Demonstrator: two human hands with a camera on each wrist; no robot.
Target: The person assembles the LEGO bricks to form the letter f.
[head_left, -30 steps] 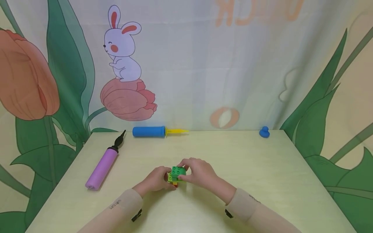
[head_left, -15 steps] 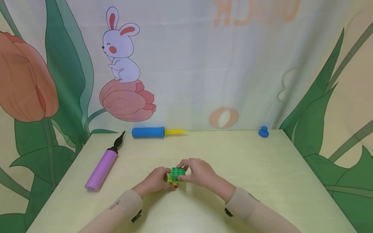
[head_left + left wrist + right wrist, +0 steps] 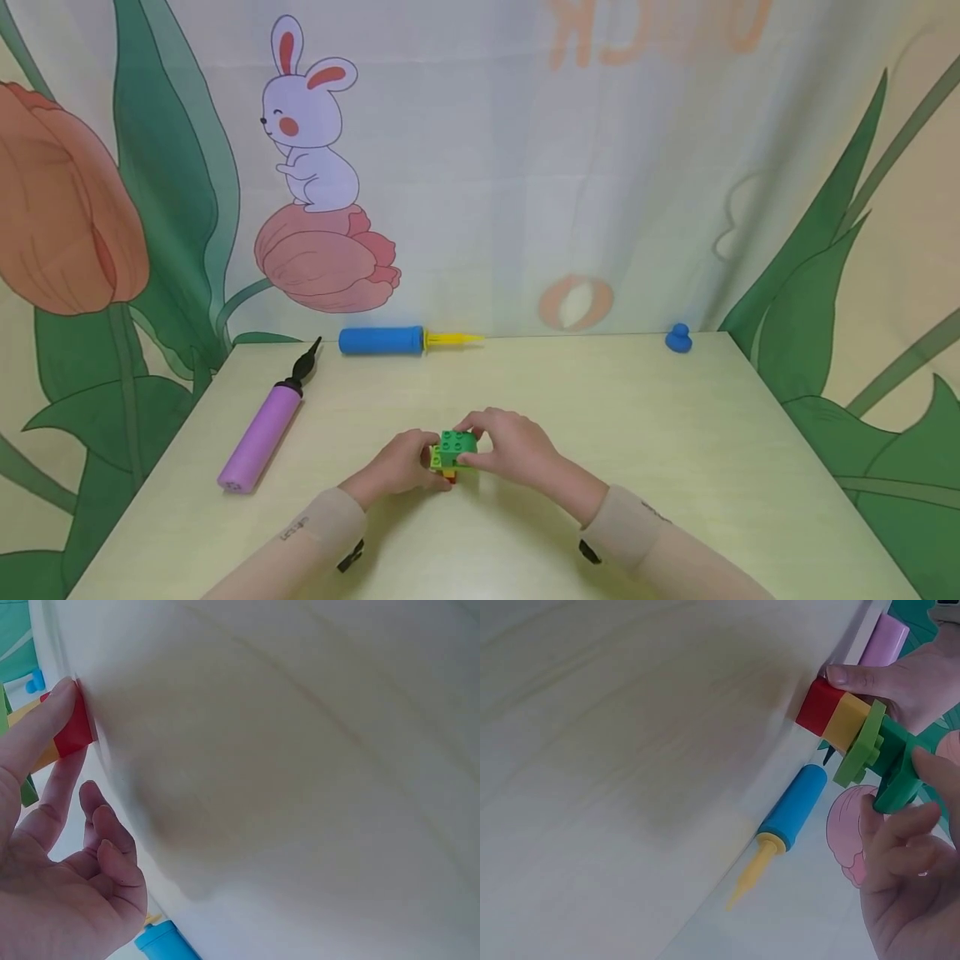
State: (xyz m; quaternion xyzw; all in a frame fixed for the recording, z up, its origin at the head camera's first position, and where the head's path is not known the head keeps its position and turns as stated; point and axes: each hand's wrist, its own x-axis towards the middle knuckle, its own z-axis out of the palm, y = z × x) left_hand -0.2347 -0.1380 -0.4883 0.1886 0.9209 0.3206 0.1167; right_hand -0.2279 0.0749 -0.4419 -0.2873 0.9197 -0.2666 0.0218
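A small stack of toy building bricks stands on the table between both hands. In the right wrist view, a red brick (image 3: 821, 706) forms its base, under a yellow brick (image 3: 847, 722) and a light green plate (image 3: 861, 747). Dark green bricks (image 3: 898, 782) sit above the plate, the top one rounded on one side. My left hand (image 3: 402, 462) grips the stack low down, thumb and a finger on the red brick (image 3: 73, 729). From the other side my right hand (image 3: 519, 446) pinches the top green brick (image 3: 452, 447) between thumb and finger. Fingers partly cover the lower bricks.
A purple hand pump (image 3: 261, 437) with a black nozzle lies at the left of the table. Along the back edge rest a blue pump (image 3: 381, 340) with a yellow nozzle and, farther right, a small blue knob-shaped piece (image 3: 678, 338). A printed curtain (image 3: 480, 167) hangs behind.
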